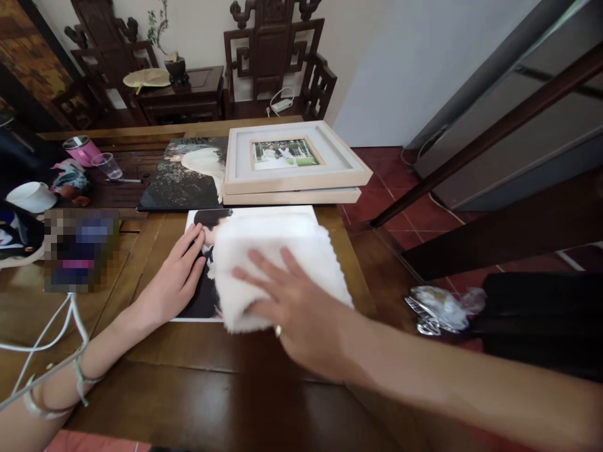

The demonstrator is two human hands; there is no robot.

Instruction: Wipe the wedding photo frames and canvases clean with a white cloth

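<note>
A white fluffy cloth [277, 235] lies over much of a portrait print [195, 307] on the wooden table. My right hand [294, 301] holds the cloth down against the print, its fingers spread over the top and the thumb side at a fold. That hand is slightly blurred. At the print's left part rests my left hand [181, 273], open, with its fingers stretched out and their tips touching the surface. Dark hair and dark clothing show in the uncovered part of the portrait; the cloth hides the rest.
Beyond the print, light wooden picture frames [294, 182] are stacked beside a dark photo panel [181, 176]. On the left are a pink tumbler [82, 150], a clear cup [109, 167], a white bowl [32, 198] and white cables [75, 317]. Plastic wrapping [440, 307] lies right of the table.
</note>
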